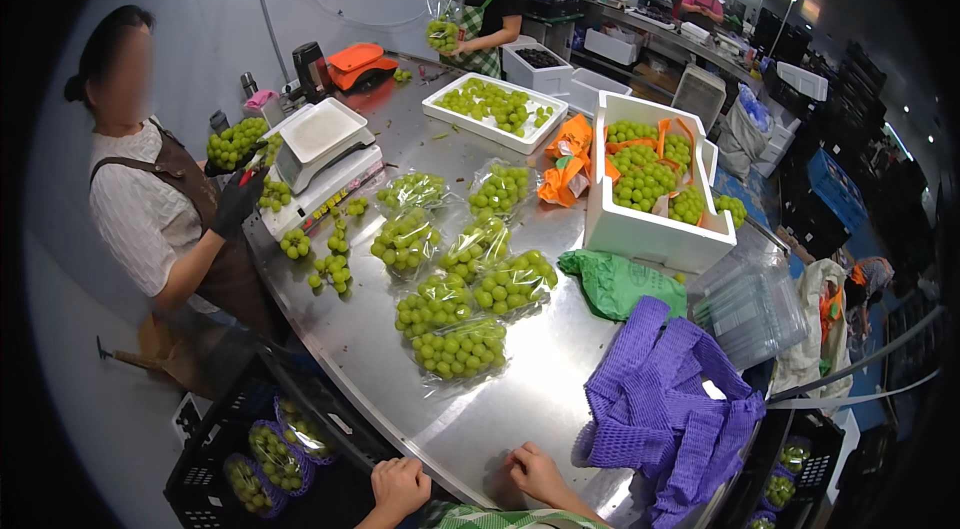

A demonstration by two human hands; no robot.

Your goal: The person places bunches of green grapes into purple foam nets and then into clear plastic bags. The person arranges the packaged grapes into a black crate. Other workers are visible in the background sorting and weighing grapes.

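Note:
My left hand rests, loosely curled, at the near edge of the steel table, with nothing seen in it. My right hand lies on the tabletop with its fingers curled under; nothing shows in it. Beyond both hands sit several clear bags of green grapes in a cluster. Right of my right hand is a heap of purple foam netting sleeves, with a crumpled green bag behind it.
A white foam box of grapes, clear plastic containers and a white tray stand on the table. A co-worker at left trims grapes beside a scale; another at the back holds a bag. Black crates flank the table.

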